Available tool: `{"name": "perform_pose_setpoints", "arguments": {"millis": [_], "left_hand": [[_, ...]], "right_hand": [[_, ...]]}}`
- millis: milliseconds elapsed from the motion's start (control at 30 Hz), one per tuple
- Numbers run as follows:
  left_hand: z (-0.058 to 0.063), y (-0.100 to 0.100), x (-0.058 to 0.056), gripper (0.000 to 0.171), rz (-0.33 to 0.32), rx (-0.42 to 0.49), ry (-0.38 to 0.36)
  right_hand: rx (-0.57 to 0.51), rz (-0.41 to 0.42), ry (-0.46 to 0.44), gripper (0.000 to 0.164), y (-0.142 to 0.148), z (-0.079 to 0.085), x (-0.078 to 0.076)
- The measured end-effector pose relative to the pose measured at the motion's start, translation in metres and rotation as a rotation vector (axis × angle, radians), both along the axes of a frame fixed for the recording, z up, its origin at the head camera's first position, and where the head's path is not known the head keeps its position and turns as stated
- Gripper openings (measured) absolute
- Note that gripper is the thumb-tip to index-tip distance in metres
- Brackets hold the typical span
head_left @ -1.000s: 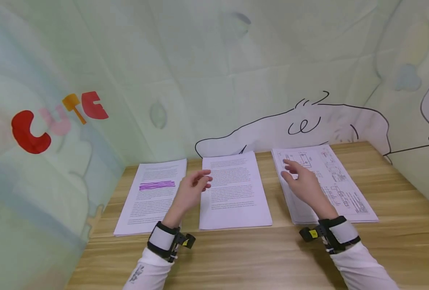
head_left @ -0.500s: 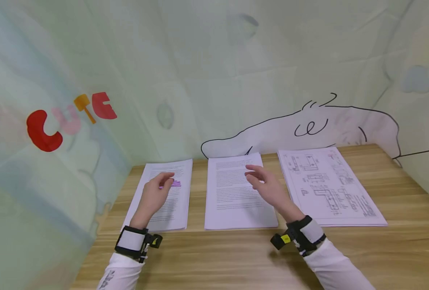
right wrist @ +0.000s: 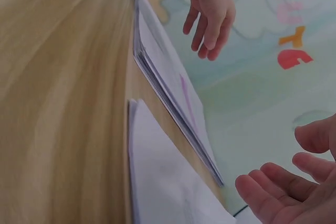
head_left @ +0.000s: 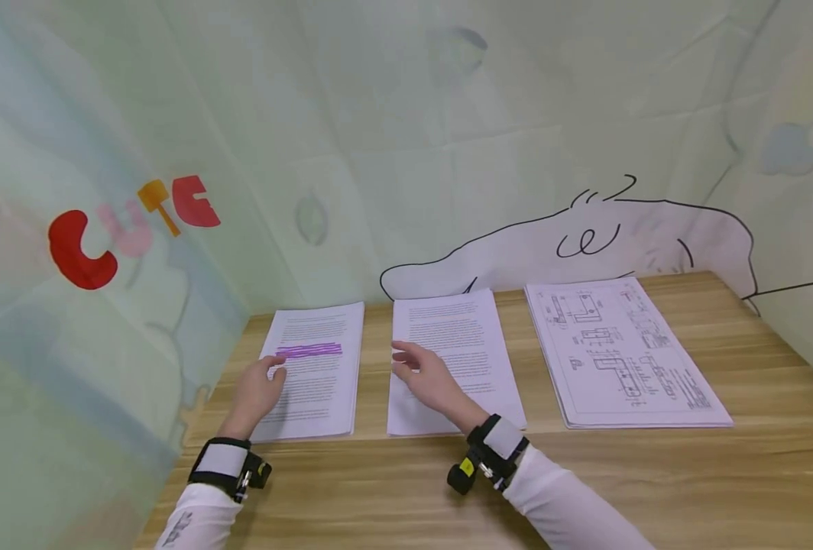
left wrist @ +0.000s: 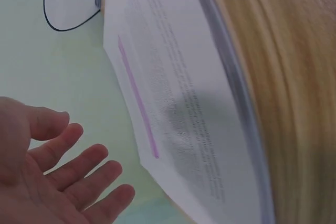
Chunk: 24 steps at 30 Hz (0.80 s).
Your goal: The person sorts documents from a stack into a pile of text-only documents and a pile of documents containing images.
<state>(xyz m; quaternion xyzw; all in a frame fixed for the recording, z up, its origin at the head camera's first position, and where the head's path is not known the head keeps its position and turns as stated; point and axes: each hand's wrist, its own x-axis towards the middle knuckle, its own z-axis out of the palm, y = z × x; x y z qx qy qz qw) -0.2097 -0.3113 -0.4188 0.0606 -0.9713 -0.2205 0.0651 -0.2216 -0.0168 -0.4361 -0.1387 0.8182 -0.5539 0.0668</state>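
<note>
Only wrist views show hands (left wrist: 55,192) seemingly clear of paper stacks (left wrist: 173,103).

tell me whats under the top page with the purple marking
Edges of more sheets show beneath the top page in the right wrist view; their printing, if any, is covered. The stack rests on the wooden table, whose surface directly underneath is hidden.

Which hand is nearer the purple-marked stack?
Left: the left hand is by the left edge of the purple-marked stack; the right hand is farther right, over the middle stack.
</note>
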Motion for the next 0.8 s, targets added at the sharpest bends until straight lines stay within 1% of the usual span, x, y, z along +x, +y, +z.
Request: {"name": "perform_pose_setpoints", "arguments": {"millis": [67,133,267,367,433,500,633,733,800], "left_hand": [[-0.006,-0.007,0.001,0.041,0.027,-0.019,-0.043],[-0.011,-0.013,0.001,0.045,0.04,-0.033,-0.093],[-0.017,-0.023,0.002,0.053,0.053,-0.055,-0.221],[-0.02,-0.028,0.003,0.057,0.043,-0.066,-0.287],[-0.022,-0.029,0.003,0.059,0.033,-0.062,-0.297],[-0.024,-0.029,0.004,0.061,0.009,-0.066,-0.294],[-0.026,-0.026,0.004,0.066,-0.026,-0.046,-0.308],[-0.027,-0.023,0.006,0.068,-0.022,-0.012,-0.328],[-0.027,-0.022,0.007,0.068,-0.019,-0.002,-0.33]], "right_hand": [[-0.018,0.03,-0.042,0.044,-0.011,-0.007,0.0],[-0.044,0.053,-0.097,0.047,-0.02,-0.012,0.0],[-0.13,0.089,-0.242,0.05,-0.036,-0.023,0.0],[-0.222,0.116,-0.356,0.053,-0.046,-0.029,0.002],[-0.281,0.129,-0.414,0.055,-0.052,-0.031,0.004],[-0.329,0.138,-0.451,0.059,-0.056,-0.031,0.006],[-0.408,0.152,-0.493,0.061,-0.062,-0.029,0.009],[-0.453,0.145,-0.52,0.061,-0.063,-0.029,0.009],[-0.47,0.124,-0.538,0.062,-0.063,-0.028,0.008]]}}
